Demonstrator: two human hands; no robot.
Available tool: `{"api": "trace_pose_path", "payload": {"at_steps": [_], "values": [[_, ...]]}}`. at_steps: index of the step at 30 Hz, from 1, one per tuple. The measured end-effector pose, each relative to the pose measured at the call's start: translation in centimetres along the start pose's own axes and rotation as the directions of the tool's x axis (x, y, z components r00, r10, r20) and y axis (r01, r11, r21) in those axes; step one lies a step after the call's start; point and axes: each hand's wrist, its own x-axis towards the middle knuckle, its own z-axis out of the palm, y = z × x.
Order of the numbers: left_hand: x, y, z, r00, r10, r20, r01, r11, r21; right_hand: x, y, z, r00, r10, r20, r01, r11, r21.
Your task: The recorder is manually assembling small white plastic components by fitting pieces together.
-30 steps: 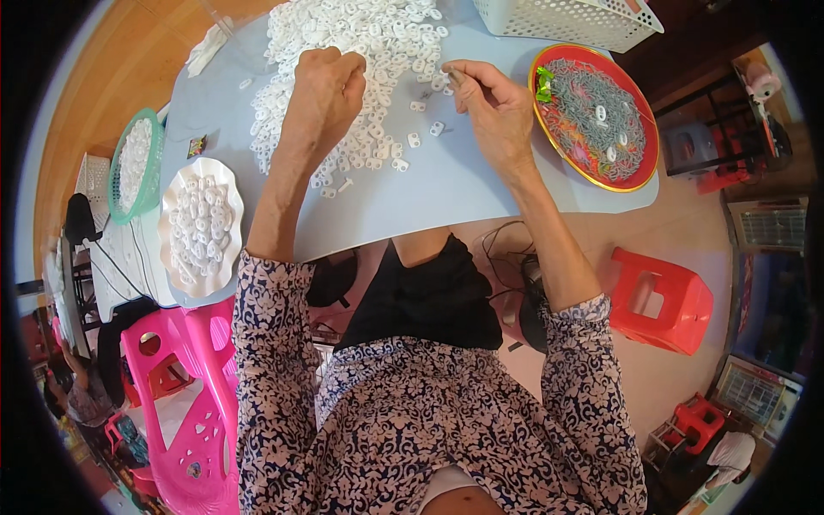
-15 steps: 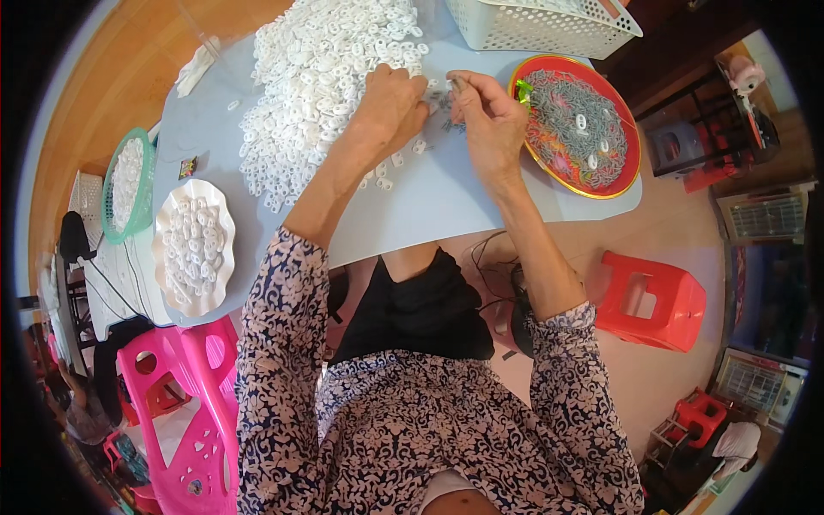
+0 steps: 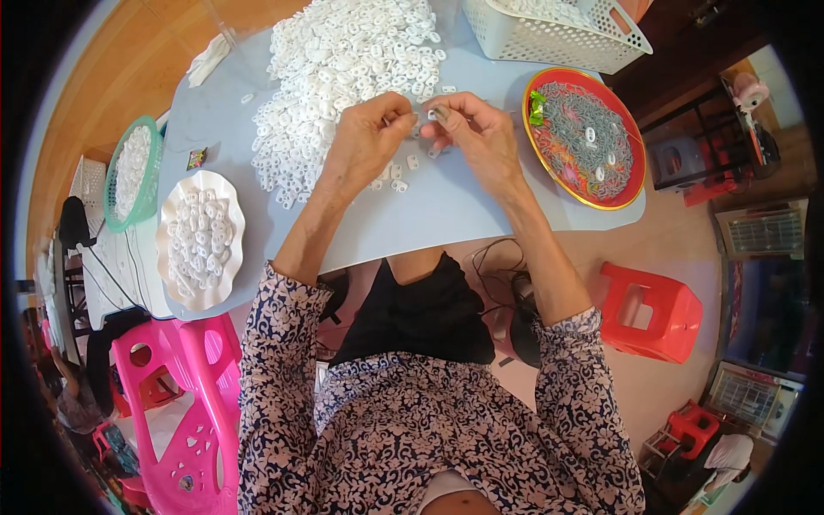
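Note:
My two hands meet over the grey-blue table at the right side of a heap of small white oval plastic pieces (image 3: 343, 69). Between the thumb and fingers of my right hand (image 3: 481, 142) is a small white plastic piece (image 3: 433, 114), only partly showing. My left hand (image 3: 369, 142) is closed in a pinch facing it; what its fingertips hold is too small to make out. A red round tray (image 3: 637, 176) with a gold rim lies to the right, full of small grey pieces (image 3: 584, 112) with a few white ones on top. Several loose white pieces lie below my hands.
At the left stand a scalloped white dish (image 3: 163, 257) and a green basket (image 3: 153, 184), both holding white pieces. A white perforated basket (image 3: 558, 43) sits at the far right. A pink chair (image 3: 172, 412) and a red stool (image 3: 657, 313) flank the table (image 3: 412, 219).
My left hand has come off the heap's edge, toward me, and turned its pinched fingers to my right hand. My right hand has drawn slightly nearer, bringing the white piece between them.

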Motion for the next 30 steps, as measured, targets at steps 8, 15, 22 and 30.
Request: {"api": "trace_pose_path", "payload": {"at_steps": [8,15,22,30], "values": [[-0.2,-1.0,0.6,0.996,0.089,-0.022,-0.09,0.996,-0.025,-0.1,0.1,0.1,0.996,-0.061,0.066,0.061,0.998,0.006],[0.1,-1.0,0.6,1.0,-0.011,0.008,0.012,0.97,-0.244,0.0,-0.2,-0.3,0.999,-0.035,-0.027,0.038,0.994,0.104],[-0.1,-1.2,0.8,0.999,-0.022,0.041,0.031,0.973,-0.229,-0.2,-0.4,-0.4,0.998,-0.05,0.035,0.047,0.996,0.079],[-0.1,-0.6,0.9,1.0,0.017,-0.005,-0.017,0.956,-0.293,-0.1,-0.1,-0.2,0.989,-0.148,0.001,0.147,0.986,0.081]]}}
